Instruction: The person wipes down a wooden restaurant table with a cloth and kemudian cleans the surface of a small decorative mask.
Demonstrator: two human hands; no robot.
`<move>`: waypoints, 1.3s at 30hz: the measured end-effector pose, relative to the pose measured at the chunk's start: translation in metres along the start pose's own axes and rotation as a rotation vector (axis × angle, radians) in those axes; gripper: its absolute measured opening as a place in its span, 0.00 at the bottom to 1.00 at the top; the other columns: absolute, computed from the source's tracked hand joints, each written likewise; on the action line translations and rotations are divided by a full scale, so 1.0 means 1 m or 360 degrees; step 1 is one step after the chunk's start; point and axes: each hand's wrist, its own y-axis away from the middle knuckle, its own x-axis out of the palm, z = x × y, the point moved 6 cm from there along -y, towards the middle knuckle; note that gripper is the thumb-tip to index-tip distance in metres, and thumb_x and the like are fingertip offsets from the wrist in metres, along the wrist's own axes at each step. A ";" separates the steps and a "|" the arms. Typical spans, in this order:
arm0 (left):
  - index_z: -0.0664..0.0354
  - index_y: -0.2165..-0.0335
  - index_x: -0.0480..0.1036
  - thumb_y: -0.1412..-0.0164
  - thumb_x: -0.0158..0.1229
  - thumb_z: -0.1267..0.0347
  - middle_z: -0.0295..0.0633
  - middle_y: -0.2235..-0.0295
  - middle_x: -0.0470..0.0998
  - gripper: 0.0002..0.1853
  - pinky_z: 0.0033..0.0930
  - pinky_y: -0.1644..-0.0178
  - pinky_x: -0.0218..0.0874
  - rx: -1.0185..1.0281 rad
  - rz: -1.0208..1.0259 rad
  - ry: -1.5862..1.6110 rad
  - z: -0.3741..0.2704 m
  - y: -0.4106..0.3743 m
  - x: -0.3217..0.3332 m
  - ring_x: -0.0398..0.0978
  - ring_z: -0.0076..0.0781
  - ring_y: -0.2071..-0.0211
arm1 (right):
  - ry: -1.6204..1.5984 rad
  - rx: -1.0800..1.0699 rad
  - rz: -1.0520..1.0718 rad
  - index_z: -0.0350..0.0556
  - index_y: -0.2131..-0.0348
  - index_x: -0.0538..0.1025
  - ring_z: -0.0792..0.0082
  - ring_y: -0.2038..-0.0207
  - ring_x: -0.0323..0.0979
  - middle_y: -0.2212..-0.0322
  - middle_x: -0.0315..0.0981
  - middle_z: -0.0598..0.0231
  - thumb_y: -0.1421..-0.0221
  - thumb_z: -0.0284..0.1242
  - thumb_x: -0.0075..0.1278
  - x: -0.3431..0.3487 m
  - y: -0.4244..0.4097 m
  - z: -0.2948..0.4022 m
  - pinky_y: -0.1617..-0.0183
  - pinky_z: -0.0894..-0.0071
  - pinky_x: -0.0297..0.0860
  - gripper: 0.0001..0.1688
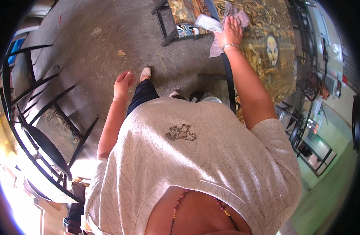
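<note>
My right hand (231, 32) lies with its fingers spread on a crumpled pinkish-grey cloth (241, 18) at the edge of a table with a swirled brown and gold pattern (256, 55). Part of the cloth hangs over the table's edge. Left of my fingers is a whitish folded cloth or packet (208, 23); what it is, I cannot tell. A painted opera mask (272, 50) decorates the tabletop. My left hand (123, 83) hangs over the concrete floor, fingers loosely curled, touching nothing.
A patterned stool or bench (187, 14) with a dark frame stands against the table's left side. Black-framed chairs (58, 126) stand at the left. A small piece of debris (121, 53) lies on the floor. Beside my feet is a partly hidden bucket-like container (210, 98).
</note>
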 end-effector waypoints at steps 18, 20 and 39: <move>0.61 0.64 0.68 0.46 0.51 0.63 0.36 0.69 0.73 0.14 0.22 0.68 0.60 -0.0063 0.0043 -0.0040 -0.002 -0.020 -0.033 0.70 0.23 0.71 | -0.0402 -0.0069 -0.0162 0.54 0.56 0.68 0.58 0.56 0.64 0.56 0.64 0.63 0.60 0.38 0.53 0.015 -0.098 0.015 0.53 0.62 0.61 0.28; 0.60 0.64 0.68 0.46 0.51 0.62 0.35 0.69 0.73 0.14 0.23 0.69 0.60 -0.0065 0.0061 -0.0112 0.001 -0.014 -0.033 0.70 0.23 0.70 | -0.0473 -0.0100 -0.0217 0.51 0.56 0.68 0.58 0.54 0.62 0.54 0.63 0.62 0.62 0.37 0.54 0.000 -0.051 0.005 0.51 0.64 0.60 0.30; 0.62 0.63 0.67 0.47 0.51 0.62 0.37 0.69 0.73 0.16 0.23 0.69 0.59 0.0154 0.0659 -0.0619 -0.016 0.049 0.145 0.70 0.23 0.70 | -0.0168 0.0625 0.0198 0.45 0.49 0.60 0.57 0.42 0.43 0.46 0.48 0.57 0.58 0.56 0.42 -0.059 0.344 -0.124 0.42 0.52 0.40 0.44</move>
